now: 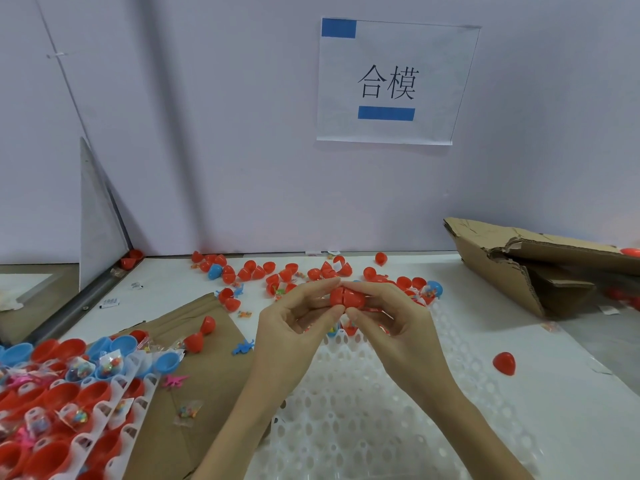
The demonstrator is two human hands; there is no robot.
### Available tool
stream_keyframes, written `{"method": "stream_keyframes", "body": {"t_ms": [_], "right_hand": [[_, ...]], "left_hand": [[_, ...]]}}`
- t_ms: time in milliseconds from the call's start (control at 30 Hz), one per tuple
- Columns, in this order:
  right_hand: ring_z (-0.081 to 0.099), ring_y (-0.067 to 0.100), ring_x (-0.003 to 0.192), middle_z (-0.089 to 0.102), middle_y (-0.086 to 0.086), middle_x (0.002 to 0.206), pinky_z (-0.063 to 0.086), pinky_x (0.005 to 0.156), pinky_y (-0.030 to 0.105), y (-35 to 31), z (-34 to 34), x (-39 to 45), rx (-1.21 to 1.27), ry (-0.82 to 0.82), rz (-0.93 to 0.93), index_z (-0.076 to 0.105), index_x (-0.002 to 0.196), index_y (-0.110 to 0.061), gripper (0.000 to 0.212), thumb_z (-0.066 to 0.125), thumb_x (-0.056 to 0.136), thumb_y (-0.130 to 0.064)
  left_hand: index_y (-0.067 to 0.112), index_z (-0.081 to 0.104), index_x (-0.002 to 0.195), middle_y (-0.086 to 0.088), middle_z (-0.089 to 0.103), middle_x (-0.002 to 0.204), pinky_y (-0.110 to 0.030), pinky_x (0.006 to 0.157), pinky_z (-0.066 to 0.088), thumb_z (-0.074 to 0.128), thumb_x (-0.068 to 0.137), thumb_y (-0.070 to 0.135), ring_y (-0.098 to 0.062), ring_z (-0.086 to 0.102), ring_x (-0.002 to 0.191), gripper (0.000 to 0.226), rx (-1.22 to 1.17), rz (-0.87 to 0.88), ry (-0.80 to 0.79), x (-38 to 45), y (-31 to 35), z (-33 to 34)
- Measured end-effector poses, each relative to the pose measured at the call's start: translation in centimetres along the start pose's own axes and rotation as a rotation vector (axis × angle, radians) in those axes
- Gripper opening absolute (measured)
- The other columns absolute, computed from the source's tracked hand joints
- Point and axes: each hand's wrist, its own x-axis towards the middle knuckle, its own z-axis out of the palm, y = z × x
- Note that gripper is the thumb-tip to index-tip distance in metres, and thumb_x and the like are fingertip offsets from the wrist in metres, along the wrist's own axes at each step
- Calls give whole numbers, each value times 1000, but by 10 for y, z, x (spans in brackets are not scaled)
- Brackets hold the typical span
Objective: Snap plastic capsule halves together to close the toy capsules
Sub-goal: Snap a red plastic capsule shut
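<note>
Pinching one red capsule (346, 297) above the worktop (540, 355), left hand (294, 323) and right hand (391, 323) each grip a half; seam visible; light, stiff, probably slippery; press by domed ends.

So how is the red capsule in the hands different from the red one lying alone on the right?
The held capsule is pinched between the left hand and right hand, above the table; the lone capsule lies untouched on the white table. The held one shows a seam down its middle; the lone one shows none. Both are red plastic.
</note>
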Motion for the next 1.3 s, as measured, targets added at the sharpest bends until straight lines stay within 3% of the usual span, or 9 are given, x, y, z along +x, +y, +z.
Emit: {"method": "stream_keyframes", "body": {"t_ms": [200, 467, 667, 933, 1067, 1167, 1300], "right_hand": [[67, 7, 109, 69, -22, 113, 52, 86, 12, -4, 2, -1, 30, -20, -2, 64, 118, -44, 33, 66, 89, -27], [65, 5, 112, 69, -15, 117, 51, 90, 13, -4, 2, -2, 14, -14, 0, 64, 122, -37, 35, 66, 88, -30], [72, 10, 104, 74, -18, 108, 55, 88, 16, -4, -1, -2, 115, -15, 8, 69, 116, -33, 31, 71, 87, -21], [64, -4, 109, 68, -29, 110, 48, 88, 6, -5, -1, -3, -36, -4, -56, 62, 119, -43, 39, 67, 87, -22], [53, -13, 119, 55, -29, 127, 43, 99, 7, -4, 4, -7, -228, -17, -125, 54, 134, -31, 42, 59, 96, -14], [48, -17, 121, 46, -36, 130, 36, 101, 2, -3, 12, -10, -315, -14, -166, 47, 140, -31, 59, 68, 93, -4], [52, -17, 113, 54, -26, 123, 37, 97, 0, 1, 16, -10, -387, 92, -206, 60, 134, -17, 54, 80, 85, -6]], "left_hand": [[23, 80, 105, 4, 80, 98, -16, 83, 56, 84, 79, 16, -12, 76, 93, 27, -56, -33, 27, 1, 5, -2], [29, 79, 104, 6, 78, 103, -19, 85, 57, 81, 80, 25, -15, 75, 98, 24, -6, 7, -24, 1, 5, -4], [27, 81, 107, 2, 78, 105, -20, 89, 57, 81, 81, 19, -16, 75, 101, 27, -30, 40, -34, 2, 4, -7], [20, 81, 104, 4, 78, 105, -16, 86, 57, 82, 76, 14, -11, 75, 97, 29, -8, 48, 9, 0, 1, -4], [23, 81, 103, 3, 79, 100, -19, 86, 58, 83, 73, 18, -14, 75, 95, 30, -42, 6, 65, -2, -1, 1], [24, 82, 105, 2, 80, 100, -18, 85, 58, 83, 74, 21, -15, 76, 97, 31, -97, -42, 98, -4, -2, 4], [27, 82, 102, 1, 80, 99, -20, 86, 59, 85, 75, 23, -17, 77, 97, 28, -87, -27, 112, -7, -3, 11]]}}
